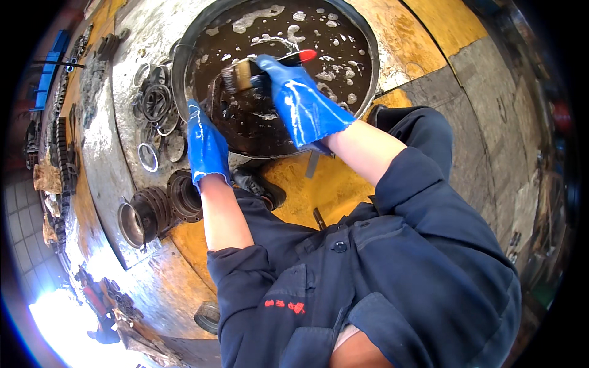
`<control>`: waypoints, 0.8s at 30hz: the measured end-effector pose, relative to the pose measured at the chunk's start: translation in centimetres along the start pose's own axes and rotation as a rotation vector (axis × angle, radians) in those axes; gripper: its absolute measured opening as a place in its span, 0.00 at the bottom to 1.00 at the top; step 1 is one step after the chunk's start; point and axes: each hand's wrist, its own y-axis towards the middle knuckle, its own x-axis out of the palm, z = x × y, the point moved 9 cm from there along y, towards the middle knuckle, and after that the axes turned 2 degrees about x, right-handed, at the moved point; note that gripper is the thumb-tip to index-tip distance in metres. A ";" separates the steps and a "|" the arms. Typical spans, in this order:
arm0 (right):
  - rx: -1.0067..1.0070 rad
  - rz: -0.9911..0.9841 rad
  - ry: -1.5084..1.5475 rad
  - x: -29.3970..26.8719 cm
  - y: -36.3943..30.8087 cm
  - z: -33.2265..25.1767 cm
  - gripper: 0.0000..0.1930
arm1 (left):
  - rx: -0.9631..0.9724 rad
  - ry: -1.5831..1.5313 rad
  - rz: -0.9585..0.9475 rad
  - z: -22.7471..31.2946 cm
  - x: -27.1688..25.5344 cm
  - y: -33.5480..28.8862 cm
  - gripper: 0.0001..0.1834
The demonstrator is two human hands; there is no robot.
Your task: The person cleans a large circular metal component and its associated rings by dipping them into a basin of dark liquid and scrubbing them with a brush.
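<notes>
My right hand (288, 92), in a long blue rubber glove, is closed around a paintbrush (246, 75). Its black handle ends in a red tip, and its bristles point left over the basin (373, 67). Dark, foamy liquid (270, 55) fills this round black basin. At the near left rim, my left hand (205, 144) wears a matching glove. Its fingers are curled inward beside a dark, wet edge (213, 98) just below the bristles. What that hand grips is too dark and too covered to make out.
Metal rings (156, 101) lie left of the basin. Nearer me, a ribbed cylindrical metal part (144, 214) sits beside a flanged one (184, 195). My shoe (261, 186) is close to the basin. Chains (61, 147) and a blue object (50, 70) are at the far left.
</notes>
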 end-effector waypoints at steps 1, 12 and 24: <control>0.013 -0.042 0.015 1.2 -0.1 0.5 0.27 | -0.137 -0.160 0.004 0.3 0.6 -0.9 0.44; -0.130 -0.113 -0.372 2.7 -3.9 7.5 0.16 | 0.022 0.220 0.125 -0.2 -2.2 0.2 0.41; -0.068 -0.142 -1.022 0.1 -0.7 3.0 0.23 | 0.312 0.355 0.121 0.2 -1.3 1.0 0.35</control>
